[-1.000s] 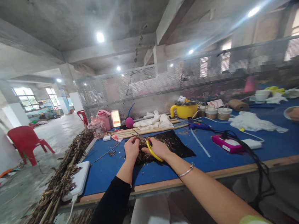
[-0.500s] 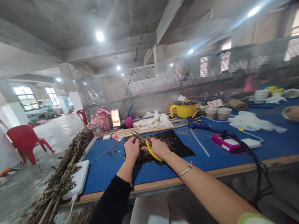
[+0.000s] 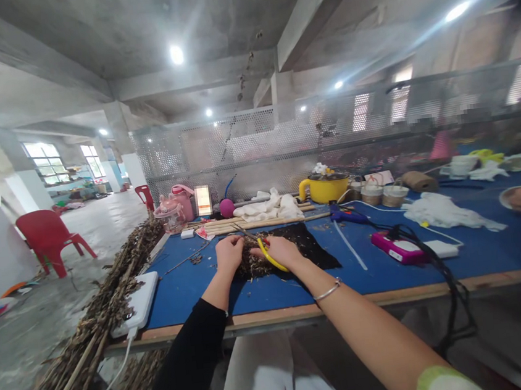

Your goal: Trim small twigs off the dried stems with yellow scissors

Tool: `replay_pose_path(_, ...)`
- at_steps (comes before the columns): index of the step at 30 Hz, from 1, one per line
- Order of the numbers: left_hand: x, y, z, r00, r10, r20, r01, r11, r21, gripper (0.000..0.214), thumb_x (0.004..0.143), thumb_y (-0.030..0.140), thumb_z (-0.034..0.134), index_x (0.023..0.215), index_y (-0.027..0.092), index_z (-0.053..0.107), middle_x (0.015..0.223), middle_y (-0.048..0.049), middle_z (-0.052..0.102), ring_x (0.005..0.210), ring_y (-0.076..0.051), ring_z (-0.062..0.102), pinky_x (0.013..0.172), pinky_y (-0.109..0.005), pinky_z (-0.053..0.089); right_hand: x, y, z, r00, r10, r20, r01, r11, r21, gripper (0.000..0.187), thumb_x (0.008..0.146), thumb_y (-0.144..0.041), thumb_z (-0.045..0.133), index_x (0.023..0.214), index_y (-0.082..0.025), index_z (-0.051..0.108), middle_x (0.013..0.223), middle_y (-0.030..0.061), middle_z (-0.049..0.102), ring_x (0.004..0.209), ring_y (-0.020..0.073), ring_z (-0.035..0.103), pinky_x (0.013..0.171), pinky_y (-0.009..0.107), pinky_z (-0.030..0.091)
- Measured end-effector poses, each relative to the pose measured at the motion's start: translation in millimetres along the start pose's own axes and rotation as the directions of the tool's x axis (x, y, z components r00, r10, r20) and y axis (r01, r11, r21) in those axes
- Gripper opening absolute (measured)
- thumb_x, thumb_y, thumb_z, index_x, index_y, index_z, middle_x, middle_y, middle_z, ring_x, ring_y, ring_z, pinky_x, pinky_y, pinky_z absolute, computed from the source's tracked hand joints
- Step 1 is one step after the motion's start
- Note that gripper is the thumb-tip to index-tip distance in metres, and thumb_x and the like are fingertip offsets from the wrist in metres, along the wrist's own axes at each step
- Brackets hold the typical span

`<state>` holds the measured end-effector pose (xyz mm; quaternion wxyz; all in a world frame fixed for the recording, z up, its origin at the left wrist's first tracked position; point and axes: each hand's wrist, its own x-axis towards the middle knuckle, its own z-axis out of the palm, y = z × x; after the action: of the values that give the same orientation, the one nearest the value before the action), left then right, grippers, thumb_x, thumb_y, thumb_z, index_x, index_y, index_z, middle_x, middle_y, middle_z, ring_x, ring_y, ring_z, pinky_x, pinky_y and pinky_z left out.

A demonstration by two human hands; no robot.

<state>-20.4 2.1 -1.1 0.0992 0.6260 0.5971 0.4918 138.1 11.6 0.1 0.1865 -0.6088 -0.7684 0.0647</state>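
Against a second earlier, only the viewpoint had shifted slightly; the work appeared to stand at the same point. The right hand (image 3: 286,252) gripped yellow-handled metal scissors (image 3: 272,258) over brown, dry plant scraps (image 3: 252,266) on black cloth (image 3: 318,252). The left hand (image 3: 229,254) had bunched fingertips; anything pinched could not be determined.

red chair (image 3: 48,236) on floor (image 3: 109,220) at left. yellow pot (image 3: 329,190) toward back of blue table (image 3: 180,290), purple ball (image 3: 227,208) left of it.
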Motion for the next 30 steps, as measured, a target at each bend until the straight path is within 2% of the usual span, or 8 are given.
replay_pose_path(5, 8, -12, -4.2, 0.994, 0.032, 0.108, -0.026, 0.998, -0.055, 0.015, 0.061, 0.028, 0.063, 0.069, 0.015, 0.064, 0.067, -0.0035, 0.064, 0.063, -0.013, 0.055, 0.063, -0.024, 0.040, 10, 17, -39, 0.966, -0.133, 0.224, 0.122, 0.991, 0.060, 0.061, 0.064, -0.074, 0.039, 0.066, -0.019, 0.065, 0.069, 0.0069, 0.064, 0.068, 0.0225, 0.060, 0.063, 0.030, 0.044)
replay_pose_path(8, 19, -24, -21.9, 0.999, 0.040, -0.017, -0.040, 0.998, -0.042, 0.022, 0.065, 0.029, 0.059, 0.081, 0.013, 0.061, 0.077, -0.0054, 0.063, 0.070, -0.014, 0.056, 0.067, -0.024, 0.041, 16, 34, -67, 0.919, -0.102, 0.380, 0.092, 0.995, 0.045, 0.064, 0.065, -0.074, 0.037, 0.064, -0.017, 0.064, 0.056, 0.0050, 0.059, 0.055, 0.0198, 0.056, 0.058, 0.032, 0.044)
replay_pose_path(10, 26, -35, -41.5, 0.989, -0.051, -0.136, 0.063, 0.994, 0.087, 0.022, 0.071, 0.026, 0.053, 0.087, 0.013, 0.059, 0.082, -0.0085, 0.063, 0.075, -0.016, 0.056, 0.070, -0.026, 0.041, 17, 46, -76, 0.908, -0.097, 0.407, 0.112, 0.994, -0.015, 0.062, 0.066, -0.073, 0.038, 0.066, -0.016, 0.063, 0.053, 0.0037, 0.057, 0.052, 0.0182, 0.053, 0.057, 0.031, 0.043)
replay_pose_path(12, 29, -47, -61.7, 0.977, -0.147, -0.158, 0.190, 0.931, 0.312, 0.021, 0.072, 0.023, 0.051, 0.088, 0.013, 0.060, 0.089, -0.0131, 0.062, 0.083, -0.021, 0.056, 0.074, -0.030, 0.040, 16, 58, -74, 0.941, -0.115, 0.320, 0.130, 0.991, -0.027, 0.057, 0.066, -0.070, 0.043, 0.071, -0.017, 0.063, 0.062, 0.0034, 0.060, 0.058, 0.0177, 0.054, 0.060, 0.029, 0.042)
replay_pose_path(15, 22, -63, -80.1, 0.944, -0.282, -0.172, 0.327, 0.732, 0.598, 0.034, 0.067, 0.031, 0.059, 0.093, 0.009, 0.060, 0.104, -0.0226, 0.054, 0.095, -0.032, 0.052, 0.074, -0.037, 0.040, 7, 72, -54, 0.988, -0.086, 0.127, 0.088, 0.996, -0.009, 0.052, 0.069, -0.065, 0.045, 0.083, -0.018, 0.061, 0.076, 0.0056, 0.064, 0.069, 0.0192, 0.057, 0.062, 0.026, 0.040)
replay_pose_path(19, 11, -80, -79.6, 0.934, -0.340, -0.109, 0.309, 0.618, 0.723, 0.046, 0.065, 0.044, 0.059, 0.091, 0.007, 0.062, 0.101, -0.0250, 0.056, 0.095, -0.034, 0.051, 0.072, -0.036, 0.041, -12, 82, -25, 0.985, 0.031, -0.169, -0.030, 1.000, 0.007, 0.057, 0.065, -0.064, 0.051, 0.099, -0.018, 0.055, 0.091, 0.0086, 0.062, 0.081, 0.0229, 0.058, 0.063, 0.026, 0.038)
replay_pose_path(25, 16, -99, -77.6, 0.979, -0.196, 0.055, 0.127, 0.800, 0.587, 0.018, 0.071, 0.025, 0.055, 0.078, 0.016, 0.068, 0.085, -0.0138, 0.066, 0.084, -0.023, 0.059, 0.074, -0.027, 0.040, -22, 95, -14, 0.967, 0.117, -0.226, -0.095, 0.990, 0.105, 0.056, 0.068, -0.065, 0.047, 0.100, -0.020, 0.053, 0.088, 0.0077, 0.063, 0.081, 0.0227, 0.058, 0.062, 0.026, 0.036)
replay_pose_path(30, 15, -88, -66.9, 0.982, -0.182, -0.051, 0.187, 0.975, 0.123, 0.022, 0.069, 0.026, 0.057, 0.084, 0.013, 0.067, 0.078, -0.0096, 0.067, 0.070, -0.018, 0.059, 0.068, -0.026, 0.043, -20, 101, -12, 0.965, 0.122, -0.234, -0.086, 0.983, 0.161, 0.054, 0.069, -0.063, 0.047, 0.099, -0.019, 0.053, 0.088, 0.0080, 0.063, 0.079, 0.0210, 0.058, 0.063, 0.025, 0.037)
